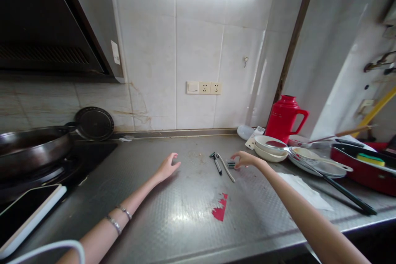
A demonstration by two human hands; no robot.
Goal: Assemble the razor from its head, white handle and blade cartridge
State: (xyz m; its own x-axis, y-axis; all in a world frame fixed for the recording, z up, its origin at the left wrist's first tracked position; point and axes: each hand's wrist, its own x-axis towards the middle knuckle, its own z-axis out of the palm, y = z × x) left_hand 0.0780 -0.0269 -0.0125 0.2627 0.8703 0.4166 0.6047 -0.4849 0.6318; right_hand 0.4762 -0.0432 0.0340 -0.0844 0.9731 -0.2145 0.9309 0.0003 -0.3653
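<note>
One left hand [168, 168], holding nothing, was poised over the steel desk [185, 235], fingers parted and loosely curled toward two o'clock. At its three o'clock lay a slim razor-like tool [218, 167], long axis running from eleven to five. Beside that, a pale bent stick [227, 169] slanted likewise. The right hand [245, 159], nearer both, arched toward nine o'clock, fingertips at a small clear pack [230, 164]; whether they pinched it I couldn't tell.

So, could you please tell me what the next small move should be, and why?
Perhaps the right hand should close on the small pack: it reaches the pack, though a firm hold isn't clear, and the left hand is empty.
</note>
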